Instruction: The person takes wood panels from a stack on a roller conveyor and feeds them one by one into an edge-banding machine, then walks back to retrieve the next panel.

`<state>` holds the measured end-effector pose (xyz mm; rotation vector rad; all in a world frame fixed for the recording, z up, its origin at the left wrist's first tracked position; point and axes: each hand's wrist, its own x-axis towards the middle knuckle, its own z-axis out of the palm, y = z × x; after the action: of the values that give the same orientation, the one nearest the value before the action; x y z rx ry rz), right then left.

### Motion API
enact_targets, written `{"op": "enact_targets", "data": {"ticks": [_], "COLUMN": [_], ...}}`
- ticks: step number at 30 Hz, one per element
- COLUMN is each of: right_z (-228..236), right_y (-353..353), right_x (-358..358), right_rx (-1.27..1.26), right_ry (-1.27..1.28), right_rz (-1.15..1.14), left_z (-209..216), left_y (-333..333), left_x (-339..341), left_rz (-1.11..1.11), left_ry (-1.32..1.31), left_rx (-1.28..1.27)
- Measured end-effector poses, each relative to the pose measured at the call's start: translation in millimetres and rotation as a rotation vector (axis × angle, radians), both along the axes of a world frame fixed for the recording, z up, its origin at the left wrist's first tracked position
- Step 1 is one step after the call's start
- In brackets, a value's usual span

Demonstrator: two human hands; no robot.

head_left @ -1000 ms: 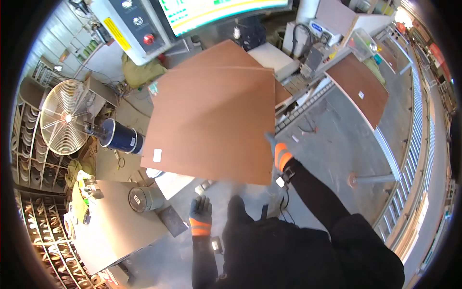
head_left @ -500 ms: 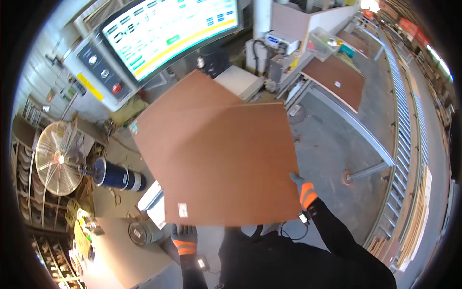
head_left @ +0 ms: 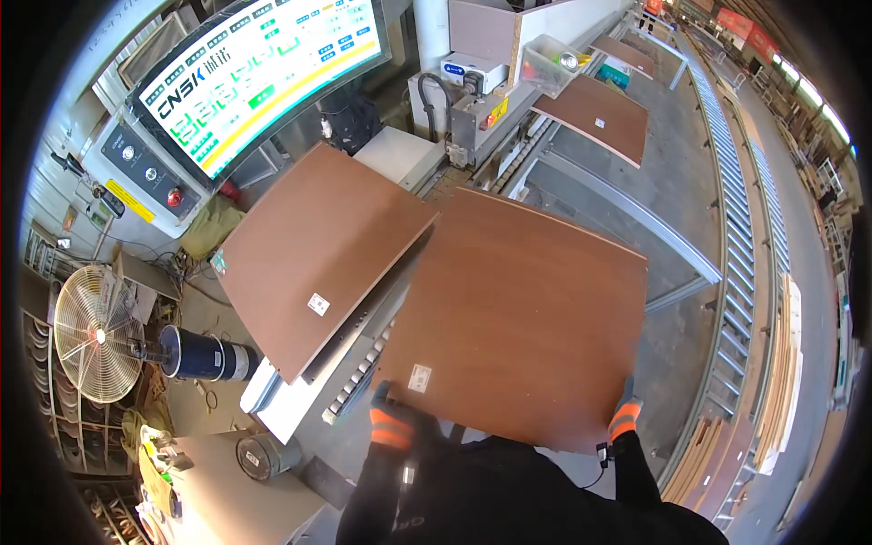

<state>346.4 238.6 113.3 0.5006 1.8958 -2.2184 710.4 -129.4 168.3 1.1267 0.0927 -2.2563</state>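
A brown wooden panel (head_left: 522, 313) with a small white label near one corner is held in front of my body. My left hand (head_left: 391, 413), in a dark glove with an orange band, grips its near left corner. At the near right corner, my right hand (head_left: 627, 411) holds the edge, its fingers partly hidden by the board. A second brown panel (head_left: 318, 245), also labelled, rests to the left on the machine's bed. Between the two boards a row of pale rollers (head_left: 359, 371) shows.
A control screen (head_left: 263, 82) and a panel of knobs (head_left: 141, 168) stand at the far left. A caged fan (head_left: 98, 334) is on the left. Another brown panel (head_left: 599, 118) lies on the conveyor at far right. A long roller track (head_left: 736, 236) runs along the right.
The held panel has moved right, off the second panel, uncovering that board and the rollers. My left hand now grips the corner; half a second ago it was open below the edge.
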Motion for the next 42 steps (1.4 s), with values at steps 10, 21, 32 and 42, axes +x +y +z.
{"op": "enact_targets", "data": {"ticks": [10, 21, 32, 42], "right_z": [-75.0, -14.4, -45.2, -30.0], "right_y": [-21.8, -119.1, -135.0, -144.3], "right_x": [46.7, 98.5, 70.2, -24.8], "right_rx": [0.210, 0.352, 0.562, 0.748], "right_ry": [0.194, -0.458, -0.276, -0.217], "right_rz": [-0.052, 0.467, 0.530, 0.641], "left_z": [5.4, -46.8, -36.6, -53.5], "left_y": [-38.1, -119.8, -130.3, -153.8], "left_x": [-60.3, -63.7, -80.9, -161.3], "left_rz": [-0.115, -0.940, -1.069, -0.994], "left_ry": [-1.349, -1.635, -1.670, -1.678], "left_rx": [-0.980, -1.718, -1.662, -1.821]}}
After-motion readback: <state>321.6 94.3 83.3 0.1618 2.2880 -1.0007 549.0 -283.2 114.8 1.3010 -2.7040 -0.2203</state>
